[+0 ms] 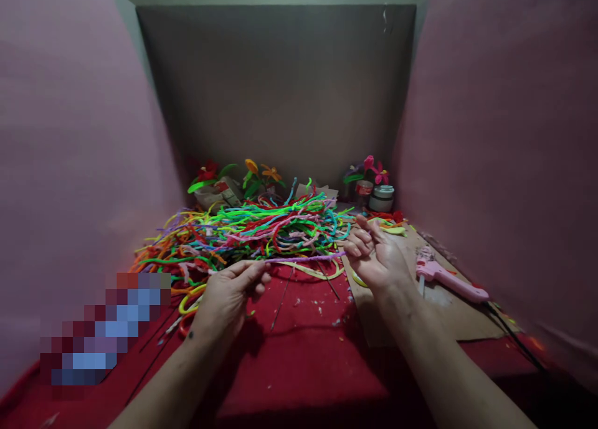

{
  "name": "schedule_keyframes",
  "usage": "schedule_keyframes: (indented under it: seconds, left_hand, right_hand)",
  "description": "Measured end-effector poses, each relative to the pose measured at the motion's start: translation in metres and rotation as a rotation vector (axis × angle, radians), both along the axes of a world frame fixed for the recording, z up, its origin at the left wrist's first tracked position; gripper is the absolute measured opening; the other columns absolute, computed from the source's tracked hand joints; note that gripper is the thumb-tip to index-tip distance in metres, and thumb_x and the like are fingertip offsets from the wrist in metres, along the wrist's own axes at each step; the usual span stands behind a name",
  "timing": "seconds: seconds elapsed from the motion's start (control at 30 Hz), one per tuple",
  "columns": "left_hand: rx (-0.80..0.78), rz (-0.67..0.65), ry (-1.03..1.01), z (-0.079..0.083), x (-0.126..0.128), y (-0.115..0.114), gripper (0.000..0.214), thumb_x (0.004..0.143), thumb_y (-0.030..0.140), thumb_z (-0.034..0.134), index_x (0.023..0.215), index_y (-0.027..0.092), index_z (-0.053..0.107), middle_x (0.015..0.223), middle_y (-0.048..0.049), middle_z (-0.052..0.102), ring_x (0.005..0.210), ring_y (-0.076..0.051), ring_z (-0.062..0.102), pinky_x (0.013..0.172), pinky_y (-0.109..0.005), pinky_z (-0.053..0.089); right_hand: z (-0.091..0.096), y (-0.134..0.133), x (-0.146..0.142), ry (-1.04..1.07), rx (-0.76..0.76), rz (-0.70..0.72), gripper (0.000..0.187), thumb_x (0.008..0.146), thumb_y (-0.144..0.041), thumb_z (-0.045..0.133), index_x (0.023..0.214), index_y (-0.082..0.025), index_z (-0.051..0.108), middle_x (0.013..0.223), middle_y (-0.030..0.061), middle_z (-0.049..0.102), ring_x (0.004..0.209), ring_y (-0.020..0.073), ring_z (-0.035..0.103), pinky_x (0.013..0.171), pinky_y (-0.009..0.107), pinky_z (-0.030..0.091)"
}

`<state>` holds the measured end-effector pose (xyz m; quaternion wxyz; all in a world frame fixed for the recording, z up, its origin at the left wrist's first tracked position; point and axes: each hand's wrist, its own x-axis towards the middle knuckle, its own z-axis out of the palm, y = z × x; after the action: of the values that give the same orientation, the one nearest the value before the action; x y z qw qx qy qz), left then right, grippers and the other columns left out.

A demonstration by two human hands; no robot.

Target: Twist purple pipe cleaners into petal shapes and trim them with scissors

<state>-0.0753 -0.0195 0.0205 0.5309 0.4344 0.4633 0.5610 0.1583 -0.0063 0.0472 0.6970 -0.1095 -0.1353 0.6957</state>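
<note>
A purple pipe cleaner (306, 258) stretches level between my two hands above a red cloth (299, 367). My left hand (231, 295) pinches its left end between thumb and fingers. My right hand (376, 254), palm turned up with fingers curled, holds its right end. Just behind the hands lies a big heap of pipe cleaners (247, 233) in several colours.
A pink glue gun (446, 278) lies on a cardboard sheet (439, 320) at the right, its cord running toward me. Finished pipe-cleaner flowers (255, 174) and a small jar (382, 198) stand at the back. Thin wires (280, 301) lie on the cloth. Pink walls close both sides.
</note>
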Motion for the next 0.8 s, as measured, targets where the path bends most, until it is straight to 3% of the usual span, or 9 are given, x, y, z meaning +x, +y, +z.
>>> schedule_keyframes:
  seconds: [0.17,0.27,0.33,0.43,0.57,0.8]
  left_hand:
    - [0.071,0.140,-0.411,0.007,0.005,0.007,0.007,0.073,0.018,0.061,0.069,0.012,0.062,0.068,-0.0056,0.068,0.063,-0.015,0.065,0.060,-0.025,0.051]
    - [0.042,0.167,-0.596,0.020,0.006,0.006,0.021,0.084,0.018,0.046,0.069,0.012,0.060,0.069,-0.0075,0.068,0.070,-0.018,0.066,0.065,-0.032,0.052]
    - [0.015,0.184,-0.766,0.030,0.004,0.003,0.029,0.089,0.017,0.037,0.067,0.012,0.056,0.057,-0.0035,0.063,0.059,-0.014,0.064,0.062,-0.029,0.052]
    - [0.051,0.104,-0.975,0.040,-0.001,-0.004,0.036,0.091,0.011,0.026,0.065,0.012,0.051,0.039,0.0059,0.042,0.034,-0.004,0.044,0.047,-0.018,0.043]
    - [0.073,0.040,-0.999,0.041,-0.009,-0.013,0.041,0.093,0.012,0.017,0.065,0.012,0.048,0.038,0.0088,0.026,0.028,-0.003,0.024,0.035,-0.017,0.027]
    - [0.080,0.015,-0.944,0.024,-0.015,-0.018,0.038,0.093,0.015,0.022,0.066,0.012,0.047,0.039,0.0095,0.020,0.030,-0.003,0.019,0.037,-0.018,0.024]
  right_hand:
    - [-0.004,-0.009,-0.016,0.019,-0.019,0.018,0.044,0.093,-0.034,0.026,0.056,-0.017,0.039,0.043,-0.0068,0.029,0.036,0.0072,0.028,0.042,0.021,0.032]
    - [-0.007,-0.016,-0.030,0.033,-0.046,0.040,0.042,0.093,-0.030,0.027,0.054,-0.017,0.037,0.042,-0.0069,0.027,0.037,0.0077,0.026,0.044,0.021,0.033]
    - [-0.010,-0.020,-0.038,0.059,-0.054,0.077,0.041,0.092,-0.027,0.028,0.053,-0.017,0.034,0.041,-0.0071,0.025,0.037,0.0078,0.024,0.045,0.021,0.033]
    - [-0.012,-0.023,-0.048,0.109,-0.059,0.147,0.041,0.091,-0.022,0.028,0.050,-0.017,0.027,0.041,-0.0077,0.020,0.037,0.0075,0.020,0.046,0.021,0.034]
    - [-0.012,-0.024,-0.050,0.123,-0.028,0.176,0.041,0.089,-0.018,0.028,0.049,-0.018,0.018,0.040,-0.0075,0.018,0.036,0.0076,0.018,0.047,0.022,0.035]
    - [-0.013,-0.029,-0.045,0.164,-0.085,0.171,0.040,0.090,-0.016,0.026,0.050,-0.019,0.018,0.040,-0.0074,0.021,0.035,0.0074,0.018,0.045,0.022,0.034]
